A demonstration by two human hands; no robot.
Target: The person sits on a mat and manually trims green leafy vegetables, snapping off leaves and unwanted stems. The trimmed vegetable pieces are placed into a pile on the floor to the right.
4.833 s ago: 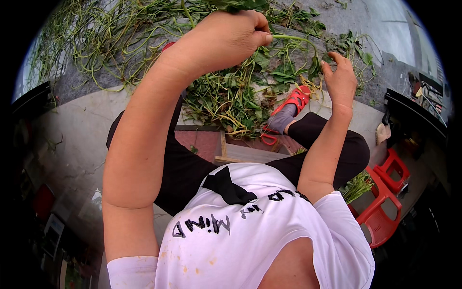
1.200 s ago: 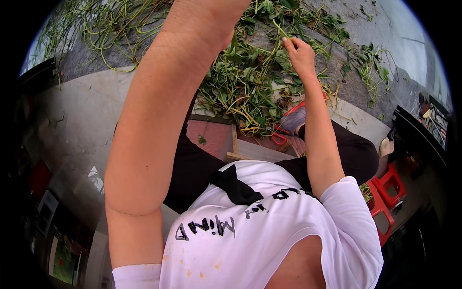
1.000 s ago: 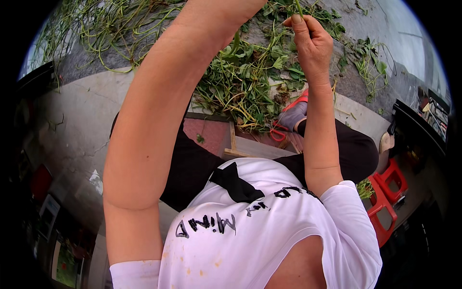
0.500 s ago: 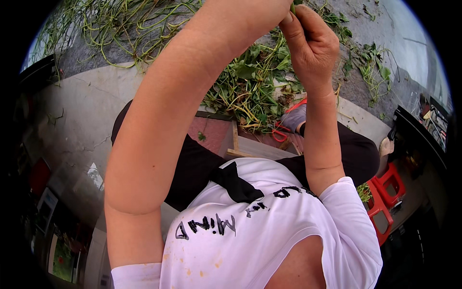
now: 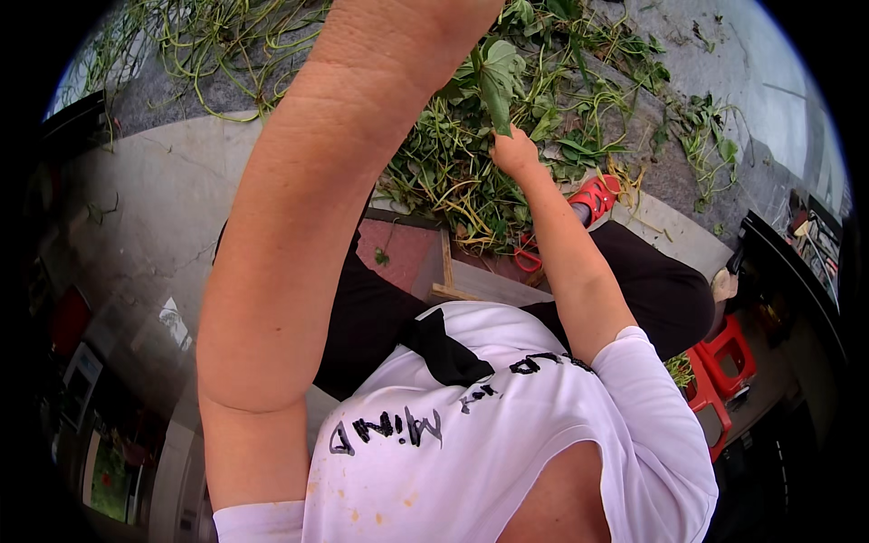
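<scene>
My left hand (image 5: 457, 23) is raised at the top edge, its fingers cut off by the frame. Just beside it hangs a broad green leaf (image 5: 501, 77) on a stem; whether the left fingers grip that stem is hidden. My right hand (image 5: 518, 152) is lower and farther right, over a heap of leafy green vines (image 5: 453, 163). Its fingers look curled closed, and the leaf's lower tip overlaps them. What they hold, if anything, cannot be made out.
Long pale-green stems (image 5: 222, 54) spread over the grey ground at the far left. Red-handled scissors (image 5: 528, 256) lie by the heap, near my red shoe (image 5: 597, 196). A wooden-edged box (image 5: 446, 258) is between my legs. Red stools (image 5: 724, 353) stand at the right.
My right hand has dropped away from my left, down to the vine heap. My left arm has shifted slightly left. The broad leaf has come into view between the hands.
</scene>
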